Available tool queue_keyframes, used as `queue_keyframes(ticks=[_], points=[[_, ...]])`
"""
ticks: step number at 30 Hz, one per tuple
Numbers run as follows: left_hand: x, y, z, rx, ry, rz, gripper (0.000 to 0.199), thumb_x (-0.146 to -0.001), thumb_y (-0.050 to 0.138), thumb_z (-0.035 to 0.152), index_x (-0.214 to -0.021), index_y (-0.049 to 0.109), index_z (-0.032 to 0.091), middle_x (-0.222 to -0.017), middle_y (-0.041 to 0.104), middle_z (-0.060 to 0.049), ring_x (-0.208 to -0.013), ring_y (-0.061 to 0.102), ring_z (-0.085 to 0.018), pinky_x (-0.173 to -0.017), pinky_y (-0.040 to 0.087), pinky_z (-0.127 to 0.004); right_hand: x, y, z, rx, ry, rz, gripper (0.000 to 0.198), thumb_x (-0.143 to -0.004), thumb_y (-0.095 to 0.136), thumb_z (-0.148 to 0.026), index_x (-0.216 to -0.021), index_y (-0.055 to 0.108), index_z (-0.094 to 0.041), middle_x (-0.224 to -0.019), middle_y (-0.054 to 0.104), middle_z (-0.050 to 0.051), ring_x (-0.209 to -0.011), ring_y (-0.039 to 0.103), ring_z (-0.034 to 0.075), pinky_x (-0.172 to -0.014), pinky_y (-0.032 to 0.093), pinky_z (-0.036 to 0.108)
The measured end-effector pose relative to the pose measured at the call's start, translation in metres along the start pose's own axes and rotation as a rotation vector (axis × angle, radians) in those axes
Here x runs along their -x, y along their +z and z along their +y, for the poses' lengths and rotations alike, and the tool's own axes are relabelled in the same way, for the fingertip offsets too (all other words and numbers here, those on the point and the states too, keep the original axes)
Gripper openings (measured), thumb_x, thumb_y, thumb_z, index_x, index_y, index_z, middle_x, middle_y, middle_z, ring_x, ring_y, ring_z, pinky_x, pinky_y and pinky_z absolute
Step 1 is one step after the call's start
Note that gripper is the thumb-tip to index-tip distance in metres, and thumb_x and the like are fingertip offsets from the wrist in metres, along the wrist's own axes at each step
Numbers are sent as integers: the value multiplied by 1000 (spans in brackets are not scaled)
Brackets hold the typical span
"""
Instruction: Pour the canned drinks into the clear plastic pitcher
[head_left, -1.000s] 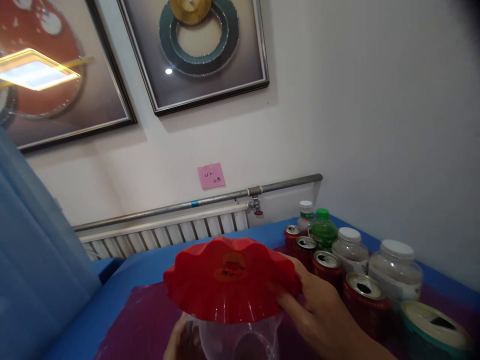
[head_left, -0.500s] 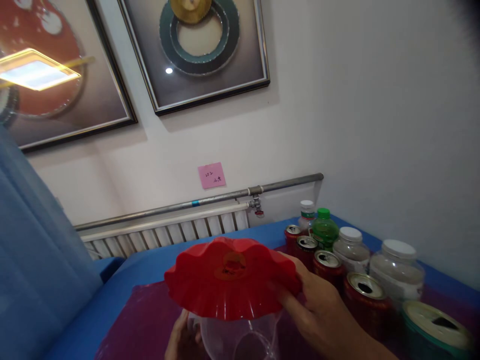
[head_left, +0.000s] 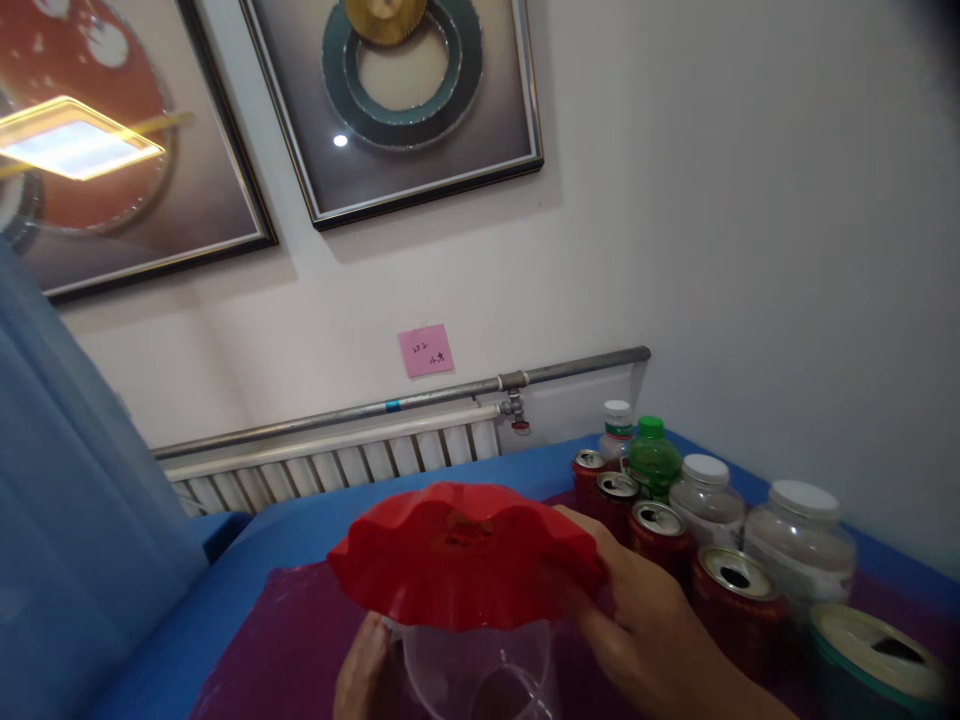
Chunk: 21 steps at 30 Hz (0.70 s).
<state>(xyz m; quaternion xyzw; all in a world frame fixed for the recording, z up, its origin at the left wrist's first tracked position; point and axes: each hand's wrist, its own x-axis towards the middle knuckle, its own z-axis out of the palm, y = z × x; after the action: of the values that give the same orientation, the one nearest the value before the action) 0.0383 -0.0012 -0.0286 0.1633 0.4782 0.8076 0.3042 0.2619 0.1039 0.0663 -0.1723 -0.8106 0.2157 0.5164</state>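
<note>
My right hand point(head_left: 626, 605) grips the right edge of a red dish point(head_left: 469, 575) with a wavy rim, thumb below and fingers behind it. The dish is tilted and has a darker round mark near its centre. Just beneath it is a clear plastic container point(head_left: 480, 665), whose lower part runs out of view. Whether the two touch is hard to tell. At the container's left side my left hand point(head_left: 364, 668) is closed around what looks like its edge or handle. Most of the left fingers are hidden.
Several drink cans point(head_left: 739, 590) line the right side, beside clear jars with white lids point(head_left: 799, 545) and a green bottle point(head_left: 654, 462). A purple sheet point(head_left: 281, 640) covers part of the blue table point(head_left: 247, 560). Behind stand a radiator point(head_left: 337, 455) and a pipe point(head_left: 585, 365); a blue curtain point(head_left: 67, 500) hangs left.
The red dish has tipped to a flatter angle, so less of its face shows. My left hand has shifted slightly at the container's side. My right hand keeps its grip.
</note>
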Motion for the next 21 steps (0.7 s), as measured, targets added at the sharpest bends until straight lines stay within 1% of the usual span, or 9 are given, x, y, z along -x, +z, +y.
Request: queue_keyframes(ticks=[3, 6, 8, 11, 15, 18, 21], points=[[0, -2, -1, -47, 2, 0, 53, -57, 83, 52, -100, 75, 22, -99, 76, -10, -109, 65, -37, -96, 50, -46, 0, 0, 0, 17, 5, -2, 32, -91, 53, -19, -121, 62, -20, -112, 76, 6, -98, 74, 18, -84, 60, 24], [2, 0, 0, -40, -12, -39, 52, -59, 79, 57, -96, 75, 21, -104, 76, -11, -110, 65, -38, -94, 51, -47, -1, -1, 0, 12, 13, -19, 33, -91, 52, -19, -122, 61, -21, -114, 75, 6, -99, 73, 18, -85, 60, 25], [3, 3, 1, -5, -33, -69, 54, -60, 77, 59, -97, 76, 20, -106, 76, -12, -110, 65, -38, -93, 52, -47, -1, -1, 0, 11, 15, -27, 33, -91, 51, -18, -123, 61, -22, -114, 75, 5, -98, 74, 17, -84, 60, 24], [7, 5, 3, 7, -51, -82, 51, -62, 76, 57, -96, 76, 19, -101, 76, -12, -106, 67, -37, -92, 52, -45, -1, -1, 1, 14, 7, -26, 35, -91, 51, -18, -124, 60, -23, -116, 74, 5, -98, 73, 16, -87, 59, 25], [10, 6, 5, -31, -24, -72, 49, -62, 76, 57, -93, 76, 19, -101, 76, -12, -107, 66, -37, -94, 51, -44, 0, -1, 1, 23, 9, -30, 36, -90, 50, -18, -125, 60, -20, -117, 74, 7, -103, 72, 18, -88, 59, 27], [9, 8, 5, 19, -76, -75, 47, -61, 77, 55, -93, 75, 21, -100, 77, -11, -105, 67, -37, -91, 52, -47, 0, -1, 0, 29, 12, -33, 36, -90, 49, -18, -125, 60, -18, -116, 74, 9, -102, 72, 19, -86, 60, 27], [10, 7, 5, 55, -96, -75, 42, -62, 76, 55, -87, 75, 21, -95, 77, -10, -102, 68, -37, -87, 54, -47, 0, -1, -1, 43, 16, -32, 37, -89, 49, -19, -124, 60, -18, -114, 75, 9, -100, 73, 20, -84, 61, 28]])
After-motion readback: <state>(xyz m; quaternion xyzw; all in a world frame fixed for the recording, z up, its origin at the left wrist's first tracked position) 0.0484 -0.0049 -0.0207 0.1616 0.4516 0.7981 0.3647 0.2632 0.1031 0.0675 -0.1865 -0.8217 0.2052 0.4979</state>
